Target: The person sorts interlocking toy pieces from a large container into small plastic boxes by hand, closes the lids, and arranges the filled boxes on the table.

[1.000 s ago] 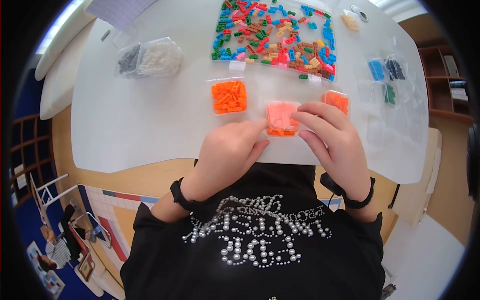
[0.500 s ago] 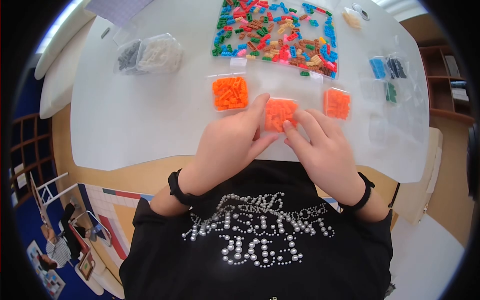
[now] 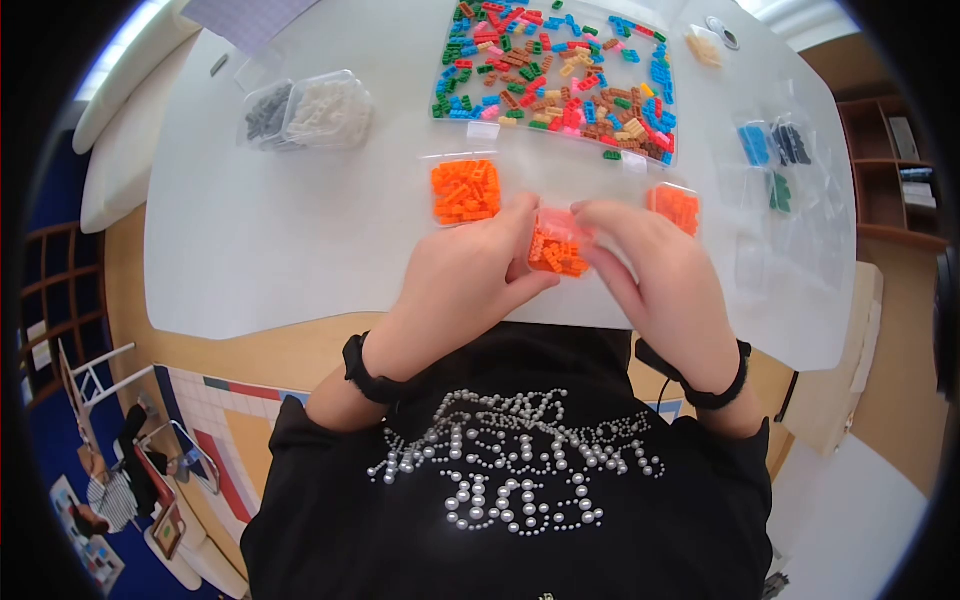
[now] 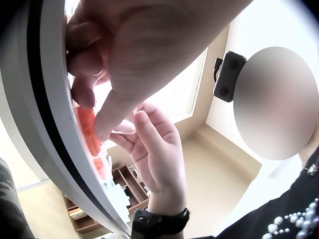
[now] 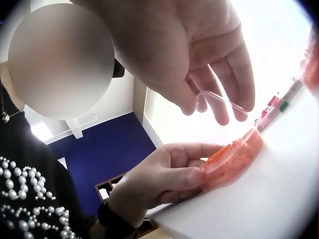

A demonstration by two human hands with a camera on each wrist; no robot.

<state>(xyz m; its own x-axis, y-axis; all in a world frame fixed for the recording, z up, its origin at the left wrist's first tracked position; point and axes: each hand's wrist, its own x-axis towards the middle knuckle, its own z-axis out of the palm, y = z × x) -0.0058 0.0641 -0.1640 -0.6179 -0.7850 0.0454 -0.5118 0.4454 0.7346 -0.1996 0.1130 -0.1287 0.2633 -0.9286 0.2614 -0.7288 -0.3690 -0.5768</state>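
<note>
Orange bricks fill a small clear box (image 3: 559, 256) near the table's front edge. My left hand (image 3: 465, 265) grips its left side between thumb and fingers; in the right wrist view that hand (image 5: 159, 174) holds the box (image 5: 237, 162) at one end. My right hand (image 3: 660, 280) pinches a clear lid (image 3: 556, 222), which stands tilted above the box. From the right wrist view, the thin lid (image 5: 222, 97) lies between thumb and fingers of my right hand (image 5: 184, 50). The left wrist view shows my left hand (image 4: 119, 55) against the box (image 4: 88, 129).
Boxes of orange bricks stand to the left (image 3: 465, 190) and right (image 3: 676, 209). Behind lies a large tray (image 3: 455, 119) of mixed bricks. Grey (image 3: 268, 113) and whitish bricks (image 3: 325, 110) are in boxes at left; blue bricks (image 3: 754, 145) and clear packaging lie at right.
Half a second ago the lid lay over the box under my right fingers; its near edge is now raised, uncovering bricks. My right hand has moved up with it, while my left stays at the box.
</note>
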